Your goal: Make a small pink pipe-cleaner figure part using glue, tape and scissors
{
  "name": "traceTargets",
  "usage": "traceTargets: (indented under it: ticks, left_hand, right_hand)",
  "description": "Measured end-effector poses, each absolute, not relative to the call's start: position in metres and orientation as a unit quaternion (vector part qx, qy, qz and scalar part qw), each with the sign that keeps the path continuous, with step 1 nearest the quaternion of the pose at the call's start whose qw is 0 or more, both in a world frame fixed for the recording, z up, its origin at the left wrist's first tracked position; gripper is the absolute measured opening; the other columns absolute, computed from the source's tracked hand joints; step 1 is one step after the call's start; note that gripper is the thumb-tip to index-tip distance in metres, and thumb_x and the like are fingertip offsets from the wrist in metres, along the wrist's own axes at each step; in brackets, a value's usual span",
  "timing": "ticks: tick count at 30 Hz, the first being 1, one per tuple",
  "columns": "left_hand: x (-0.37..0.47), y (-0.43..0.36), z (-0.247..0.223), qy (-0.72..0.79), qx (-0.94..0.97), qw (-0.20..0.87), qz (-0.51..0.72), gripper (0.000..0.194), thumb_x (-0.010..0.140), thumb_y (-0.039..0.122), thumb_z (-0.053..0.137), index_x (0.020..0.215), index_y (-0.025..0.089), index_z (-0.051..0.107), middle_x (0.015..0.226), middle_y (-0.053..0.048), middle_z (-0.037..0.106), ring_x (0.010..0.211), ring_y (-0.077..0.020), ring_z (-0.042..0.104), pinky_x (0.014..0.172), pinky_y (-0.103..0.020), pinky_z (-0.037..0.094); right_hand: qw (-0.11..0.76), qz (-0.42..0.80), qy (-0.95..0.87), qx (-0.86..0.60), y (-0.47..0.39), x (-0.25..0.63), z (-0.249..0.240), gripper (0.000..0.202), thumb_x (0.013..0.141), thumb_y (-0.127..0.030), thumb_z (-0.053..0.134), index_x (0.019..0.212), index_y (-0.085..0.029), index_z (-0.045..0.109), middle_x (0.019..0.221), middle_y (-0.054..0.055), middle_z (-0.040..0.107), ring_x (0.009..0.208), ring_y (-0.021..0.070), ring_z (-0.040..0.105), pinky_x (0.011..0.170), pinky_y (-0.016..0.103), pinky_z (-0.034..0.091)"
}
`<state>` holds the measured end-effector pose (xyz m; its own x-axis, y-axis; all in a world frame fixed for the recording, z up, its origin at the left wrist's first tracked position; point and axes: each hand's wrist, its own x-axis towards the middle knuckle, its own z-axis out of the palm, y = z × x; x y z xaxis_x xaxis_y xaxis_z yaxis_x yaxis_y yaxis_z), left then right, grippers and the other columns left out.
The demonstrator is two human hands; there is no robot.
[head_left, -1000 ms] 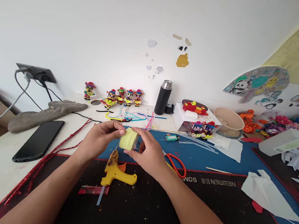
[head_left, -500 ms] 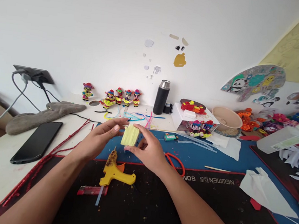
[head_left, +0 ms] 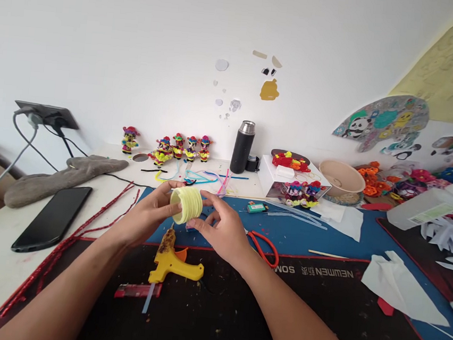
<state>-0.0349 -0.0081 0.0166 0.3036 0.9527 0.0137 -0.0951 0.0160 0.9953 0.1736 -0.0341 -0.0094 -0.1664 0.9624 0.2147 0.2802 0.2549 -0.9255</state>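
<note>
A pale yellow coil of pipe cleaners (head_left: 189,205), shaped like a short hollow tube, is held above the mat with its opening turned to the left. My left hand (head_left: 154,206) grips its left rim, thumb at the opening and fingers partly hidden behind. On the other side my right hand (head_left: 221,224) has thumb and index finger closed at the coil's right end. Just below lies a yellow glue gun (head_left: 171,263), nozzle pointing away from me and a clear glue stick out of its back. Red-handled scissors (head_left: 265,248) rest beside my right wrist.
A red lighter (head_left: 135,290) lies by the glue gun on the black mat (head_left: 220,314). Left are red pipe cleaners (head_left: 71,240) and a phone (head_left: 52,218). Along the wall stand several small figures (head_left: 163,150), a black thermos (head_left: 243,149) and a white box (head_left: 268,179).
The coil has turned, so its hollow opening now shows on the left. My left hand has closed on its rim; my right hand stays at the other end.
</note>
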Motion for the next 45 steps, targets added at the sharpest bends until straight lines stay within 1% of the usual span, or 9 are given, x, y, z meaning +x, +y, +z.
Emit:
traceTargets:
  ticks: [4, 10, 16, 22, 26, 30, 35, 41, 45]
  left_hand:
    - [-0.034, -0.006, 0.018, 0.413, 0.533, 0.572, 0.467, 0.051, 0.078, 0.054, 0.091, 0.106, 0.023, 0.062, 0.100, -0.005, 0.074, 0.087, -0.0222, 0.068, 0.074, -0.032, 0.053]
    - [-0.033, -0.003, 0.007, 0.450, 0.629, 0.420, 0.474, 0.057, 0.088, 0.057, 0.082, 0.128, 0.024, 0.061, 0.114, -0.006, 0.073, 0.102, -0.0250, 0.069, 0.083, -0.034, 0.057]
    - [-0.035, -0.002, 0.004, 0.485, 0.674, 0.304, 0.467, 0.062, 0.086, 0.058, 0.082, 0.133, 0.024, 0.061, 0.127, -0.009, 0.071, 0.107, -0.0279, 0.070, 0.088, -0.039, 0.058]
    - [-0.034, -0.003, 0.005, 0.484, 0.707, 0.263, 0.444, 0.063, 0.084, 0.060, 0.082, 0.132, 0.025, 0.063, 0.135, -0.010, 0.070, 0.110, -0.0300, 0.070, 0.091, -0.041, 0.057]
    - [-0.033, -0.005, 0.006, 0.472, 0.732, 0.236, 0.431, 0.063, 0.082, 0.062, 0.082, 0.131, 0.025, 0.064, 0.133, -0.012, 0.071, 0.112, -0.0323, 0.070, 0.089, -0.042, 0.055]
    - [-0.032, -0.007, 0.005, 0.448, 0.763, 0.205, 0.418, 0.058, 0.086, 0.059, 0.081, 0.131, 0.026, 0.065, 0.129, -0.012, 0.072, 0.113, -0.0321, 0.068, 0.088, -0.040, 0.054]
    - [-0.033, -0.009, 0.002, 0.436, 0.778, 0.205, 0.403, 0.057, 0.090, 0.056, 0.080, 0.136, 0.025, 0.064, 0.135, -0.011, 0.070, 0.111, -0.0303, 0.068, 0.087, -0.038, 0.053]
    - [-0.034, -0.011, 0.005, 0.455, 0.789, 0.222, 0.348, 0.063, 0.097, 0.059, 0.069, 0.149, 0.026, 0.060, 0.144, -0.012, 0.069, 0.121, -0.0333, 0.067, 0.096, -0.042, 0.055]
    - [-0.034, -0.009, 0.001, 0.459, 0.801, 0.200, 0.329, 0.057, 0.098, 0.064, 0.066, 0.136, 0.022, 0.068, 0.133, -0.013, 0.074, 0.122, -0.0361, 0.069, 0.101, -0.044, 0.055]
  right_hand:
    - [0.447, 0.418, -0.637, -0.469, -0.033, 0.174, -0.009, 0.057, 0.094, -0.043, 0.077, 0.147, -0.025, 0.065, 0.119, 0.007, 0.077, 0.064, 0.0134, 0.069, 0.060, 0.028, 0.054]
    - [0.474, 0.442, -0.598, -0.471, -0.030, 0.178, -0.009, 0.048, 0.098, -0.047, 0.071, 0.138, -0.021, 0.069, 0.105, 0.005, 0.074, 0.056, 0.0113, 0.066, 0.053, 0.026, 0.052]
    - [0.515, 0.448, -0.576, -0.450, -0.030, 0.178, -0.010, 0.035, 0.098, -0.050, 0.070, 0.118, -0.020, 0.073, 0.088, 0.001, 0.070, 0.050, 0.0101, 0.061, 0.048, 0.023, 0.048]
    - [0.522, 0.445, -0.577, -0.444, -0.029, 0.178, -0.011, 0.033, 0.097, -0.053, 0.072, 0.106, -0.021, 0.071, 0.079, 0.000, 0.069, 0.049, 0.0110, 0.060, 0.048, 0.024, 0.047]
    - [0.512, 0.437, -0.584, -0.453, -0.029, 0.178, -0.013, 0.036, 0.099, -0.057, 0.069, 0.101, -0.021, 0.070, 0.075, -0.001, 0.066, 0.049, 0.0118, 0.060, 0.048, 0.023, 0.045]
    - [0.495, 0.410, -0.600, -0.477, -0.030, 0.177, -0.015, 0.038, 0.099, -0.059, 0.068, 0.095, -0.022, 0.067, 0.071, -0.001, 0.064, 0.053, 0.0140, 0.061, 0.050, 0.024, 0.045]
    - [0.470, 0.372, -0.635, -0.486, -0.032, 0.177, -0.017, 0.035, 0.105, -0.054, 0.060, 0.087, -0.024, 0.062, 0.064, -0.002, 0.059, 0.054, 0.0153, 0.058, 0.055, 0.025, 0.044]
    - [0.465, 0.362, -0.645, -0.486, -0.034, 0.176, -0.015, 0.034, 0.106, -0.049, 0.056, 0.082, -0.024, 0.058, 0.063, -0.003, 0.057, 0.056, 0.0151, 0.057, 0.056, 0.025, 0.043]
    - [0.455, 0.365, -0.654, -0.481, -0.035, 0.174, -0.016, 0.033, 0.105, -0.046, 0.056, 0.080, -0.024, 0.056, 0.064, -0.002, 0.057, 0.055, 0.0145, 0.056, 0.056, 0.025, 0.041]
